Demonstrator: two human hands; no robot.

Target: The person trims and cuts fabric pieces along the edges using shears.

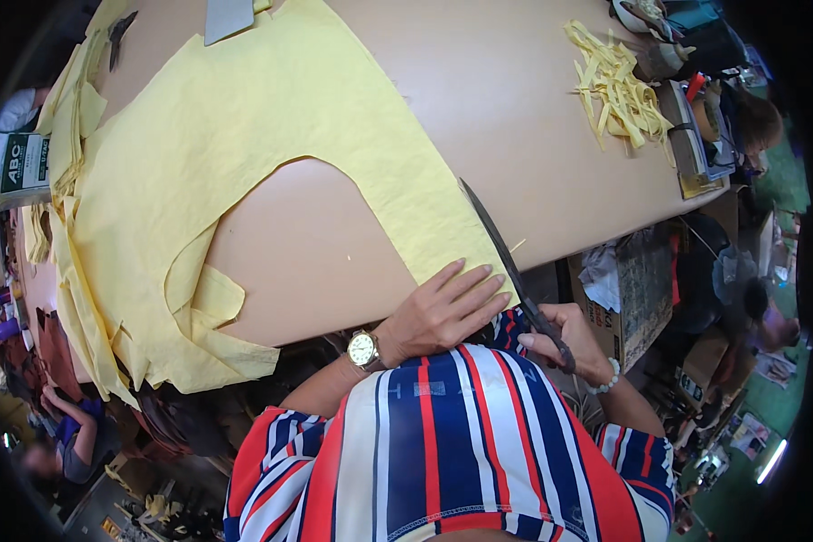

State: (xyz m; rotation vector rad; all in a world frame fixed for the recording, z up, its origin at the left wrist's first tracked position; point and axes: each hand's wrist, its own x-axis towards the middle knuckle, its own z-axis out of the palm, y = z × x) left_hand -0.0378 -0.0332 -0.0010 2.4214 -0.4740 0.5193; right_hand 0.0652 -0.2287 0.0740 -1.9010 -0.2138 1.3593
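Observation:
A large sheet of yellow fabric [271, 108] with a curved cut-out lies on the table, one strip of it reaching to the near edge. My left hand [444, 312] rests flat on the end of that strip, fingers stretched out. In my right hand [576, 341] are long dark scissors [501, 248], my fingers round the handles. Their blades run along the strip's right edge and point away from me. How far the blades are parted cannot be made out.
The beige table [524, 117] ends just before my body. Thin yellow scraps [619, 86] lie in a pile at the far right. More folded yellow fabric [72, 307] hangs at the left, near a green box [23, 167]. A grey metal plate [229, 18] rests at the back; other people sit nearby.

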